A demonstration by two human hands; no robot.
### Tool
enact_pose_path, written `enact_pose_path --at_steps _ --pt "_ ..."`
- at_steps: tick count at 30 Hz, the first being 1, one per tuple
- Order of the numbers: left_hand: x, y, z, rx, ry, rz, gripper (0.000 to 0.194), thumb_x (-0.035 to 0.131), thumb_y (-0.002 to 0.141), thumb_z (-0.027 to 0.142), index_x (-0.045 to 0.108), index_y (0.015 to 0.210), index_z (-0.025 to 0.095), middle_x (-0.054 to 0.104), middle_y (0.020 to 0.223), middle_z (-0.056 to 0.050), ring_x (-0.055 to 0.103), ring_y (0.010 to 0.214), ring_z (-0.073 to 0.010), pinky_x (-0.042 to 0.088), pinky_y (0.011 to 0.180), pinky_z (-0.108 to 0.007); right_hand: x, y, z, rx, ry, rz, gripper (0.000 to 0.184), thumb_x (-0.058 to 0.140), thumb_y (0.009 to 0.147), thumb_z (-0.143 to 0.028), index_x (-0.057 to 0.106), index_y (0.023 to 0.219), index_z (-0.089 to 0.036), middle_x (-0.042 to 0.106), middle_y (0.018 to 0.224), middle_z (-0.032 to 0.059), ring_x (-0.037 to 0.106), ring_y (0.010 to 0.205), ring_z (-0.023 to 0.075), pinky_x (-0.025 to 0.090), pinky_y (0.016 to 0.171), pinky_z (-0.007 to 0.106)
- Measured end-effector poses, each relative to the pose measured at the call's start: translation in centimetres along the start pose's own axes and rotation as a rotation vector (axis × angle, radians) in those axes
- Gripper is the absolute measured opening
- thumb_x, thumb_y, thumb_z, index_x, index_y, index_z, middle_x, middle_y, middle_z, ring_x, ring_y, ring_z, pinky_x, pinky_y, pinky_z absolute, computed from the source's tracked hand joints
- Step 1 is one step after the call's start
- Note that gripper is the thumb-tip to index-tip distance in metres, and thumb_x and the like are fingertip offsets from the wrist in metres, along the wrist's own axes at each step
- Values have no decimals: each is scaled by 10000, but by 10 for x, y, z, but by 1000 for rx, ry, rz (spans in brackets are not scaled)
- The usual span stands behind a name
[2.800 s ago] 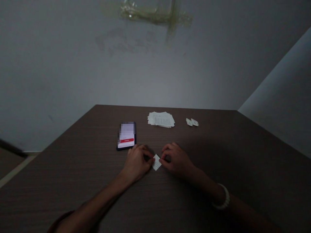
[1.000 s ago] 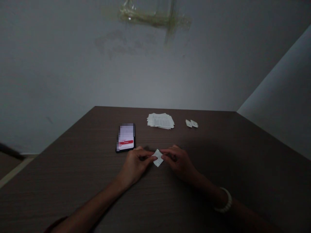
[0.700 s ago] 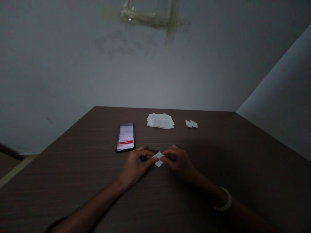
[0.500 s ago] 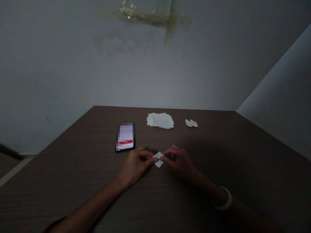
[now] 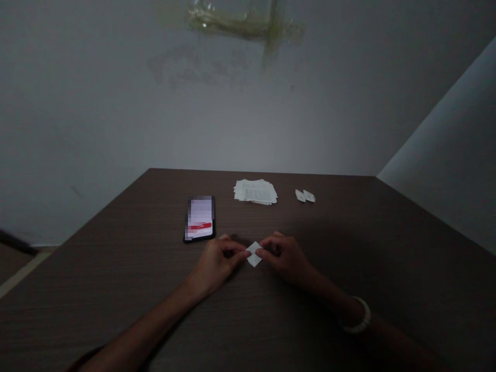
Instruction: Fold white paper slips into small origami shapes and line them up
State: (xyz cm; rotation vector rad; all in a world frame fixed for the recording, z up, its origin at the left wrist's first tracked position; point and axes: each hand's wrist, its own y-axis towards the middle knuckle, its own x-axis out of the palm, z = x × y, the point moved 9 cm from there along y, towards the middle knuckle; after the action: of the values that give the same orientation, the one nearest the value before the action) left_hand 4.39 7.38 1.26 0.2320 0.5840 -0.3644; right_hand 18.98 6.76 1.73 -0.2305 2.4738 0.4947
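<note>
A small white piece of folded paper (image 5: 254, 258) is held just above or on the dark table, its outline a diamond with a corner toward me. My left hand (image 5: 219, 260) pinches its left corner between thumb and fingers. On the opposite side, my right hand (image 5: 285, 256) pinches the right corner the same way; a pale beaded bracelet (image 5: 363, 316) circles that wrist. Faint print shows on the paper. The undersides of both hands are hidden.
Beyond my hands lies a loose stack of printed paper pieces (image 5: 256, 191). Two small folded papers (image 5: 305, 196) rest to its right. A phone (image 5: 200, 218) with a lit screen lies left of centre. The brown table (image 5: 163, 188) meets a grey wall (image 5: 248, 124).
The thumbs have drawn slightly apart on the paper, so more of its middle shows. Both hands keep their pinch, and the other things lie where they were.
</note>
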Motion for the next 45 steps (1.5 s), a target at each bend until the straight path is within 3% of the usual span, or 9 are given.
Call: enact_pose_path --at_steps 6,16,23,32,41,45 --pt "-2 -1 2 20 25 25 203 600 850 337 766 868 222 594 745 -25 551 716 -170 418 645 -286 1 -1 7 36 15 -9 142 640 828 -284 722 803 -171 526 631 -15 465 586 116 346 570 249" --pt "0 -2 9 39 23 10 265 558 877 310 721 724 168 572 706 -23 539 703 -166 406 656 -295 8 -1 4 36 33 -57 162 599 857 -283 669 759 -174 563 680 -1 468 636 128 351 596 257" --pt "2 -3 10 99 33 1 245 548 899 308 724 770 195 617 712 -28 543 726 -176 404 643 -289 6 0 -8 -60 61 -62 68 650 803 -232 661 770 -174 550 692 -8 460 641 121 356 592 247" --pt "-6 -8 32 360 131 126 101 633 849 229 702 784 195 619 843 -34 531 841 -190 413 761 -332 2 -5 -22 -201 -15 -4 23 654 793 -167 640 775 -171 568 955 59 532 865 164 423 639 249" --pt "-9 -7 29 278 122 112 148 603 865 256 694 761 204 551 900 -40 484 909 -211 414 797 -361 0 -3 -13 -159 -19 -15 46 683 793 -243 664 800 -202 572 1034 59 553 914 179 465 645 260" --pt "-8 -8 30 271 104 123 135 623 845 258 689 742 200 520 946 -46 461 962 -221 415 831 -369 -3 -3 -20 -202 -40 2 42 680 786 -190 657 752 -196 577 1011 61 551 944 191 477 734 308"
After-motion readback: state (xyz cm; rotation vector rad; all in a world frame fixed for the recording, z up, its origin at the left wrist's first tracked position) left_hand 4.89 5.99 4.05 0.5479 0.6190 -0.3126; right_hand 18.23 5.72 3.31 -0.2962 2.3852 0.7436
